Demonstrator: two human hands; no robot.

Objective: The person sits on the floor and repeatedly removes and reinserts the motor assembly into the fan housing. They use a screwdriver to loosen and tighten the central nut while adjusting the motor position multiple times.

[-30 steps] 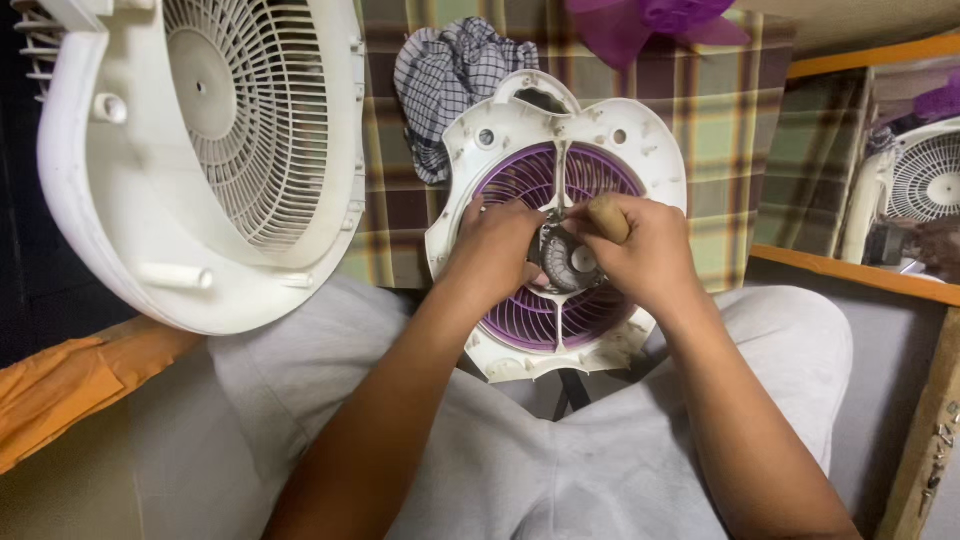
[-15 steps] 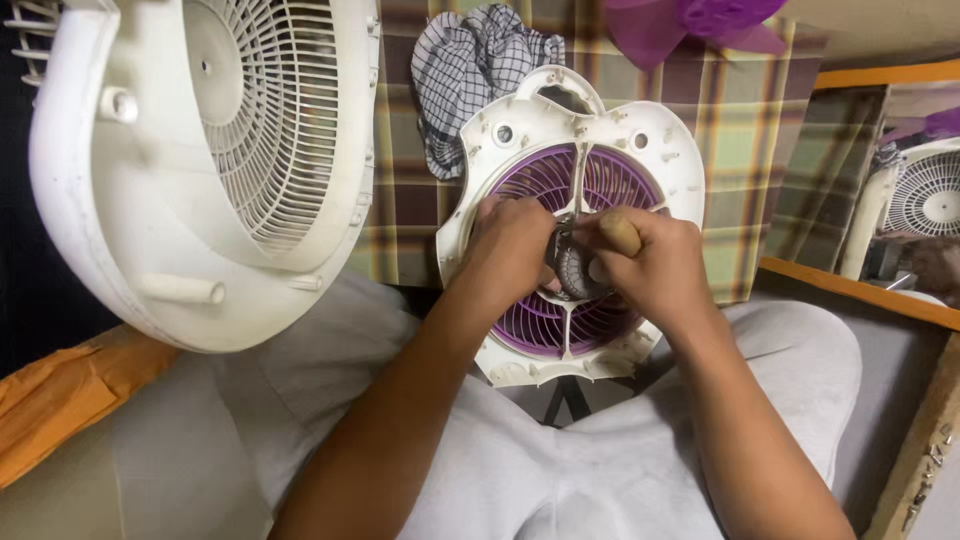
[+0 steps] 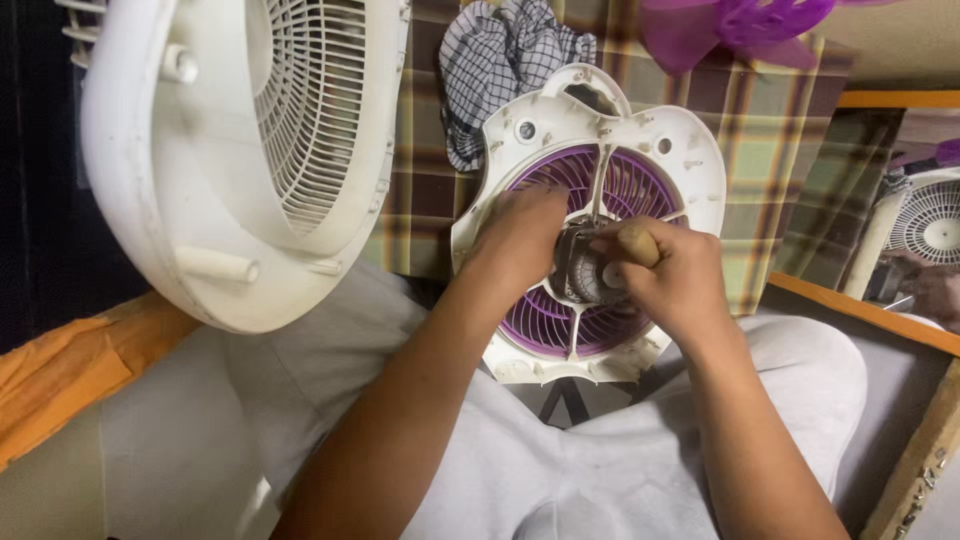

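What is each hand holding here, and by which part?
The right hand grips a tool's brownish handle at the fan motor. The left hand rests on the motor's left side; any grip is hidden.

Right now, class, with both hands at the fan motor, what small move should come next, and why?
Probably keep the left hand bracing the motor while the right hand turns its wooden-handled tool a little further. The tool's tip is hidden at the motor, which sits at the hub of the white-and-purple fan frame, so a steady frame looks needed.
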